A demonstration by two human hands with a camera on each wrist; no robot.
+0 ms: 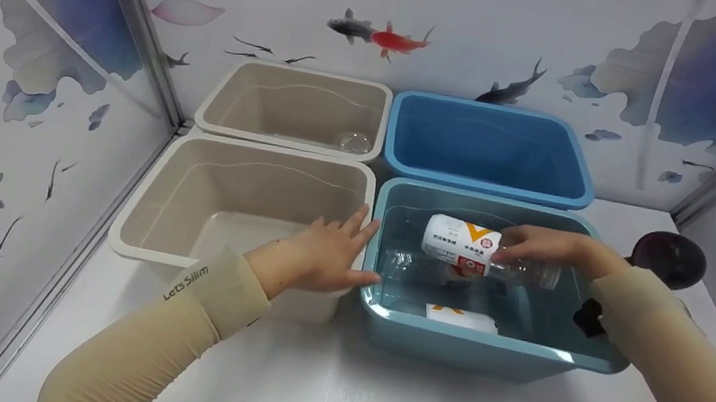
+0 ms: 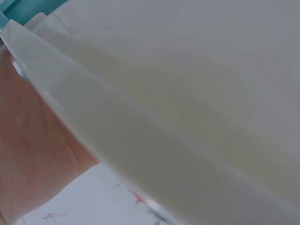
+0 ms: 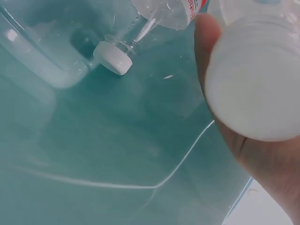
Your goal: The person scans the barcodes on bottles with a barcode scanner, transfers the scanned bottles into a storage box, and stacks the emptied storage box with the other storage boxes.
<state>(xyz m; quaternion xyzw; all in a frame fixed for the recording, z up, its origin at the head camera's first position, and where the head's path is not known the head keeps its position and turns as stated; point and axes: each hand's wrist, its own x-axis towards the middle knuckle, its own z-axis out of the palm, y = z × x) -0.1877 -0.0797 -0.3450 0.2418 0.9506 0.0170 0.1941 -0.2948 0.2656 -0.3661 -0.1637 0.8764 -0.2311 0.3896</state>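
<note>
In the head view my right hand (image 1: 545,244) grips a clear plastic bottle (image 1: 461,240) with a white label and orange V. The bottle lies sideways over the teal bin (image 1: 464,334), label end to the left. Its white cap (image 3: 255,79) faces the camera in the right wrist view. Below it in the bin are a clear bottle (image 1: 414,266) and another white-labelled bottle (image 1: 462,319). A white-capped bottle (image 3: 112,58) also shows there from the right wrist. My left hand (image 1: 325,256), fingers straight and spread, is at the right rim of the front beige bin (image 1: 137,250).
Behind stand a second beige bin (image 1: 206,117) with a clear round piece (image 1: 356,143) inside, and a blue bin (image 1: 487,189). A dark rounded object (image 1: 669,260) is beside my right wrist. Patterned walls (image 1: 460,10) enclose the white table (image 1: 337,387).
</note>
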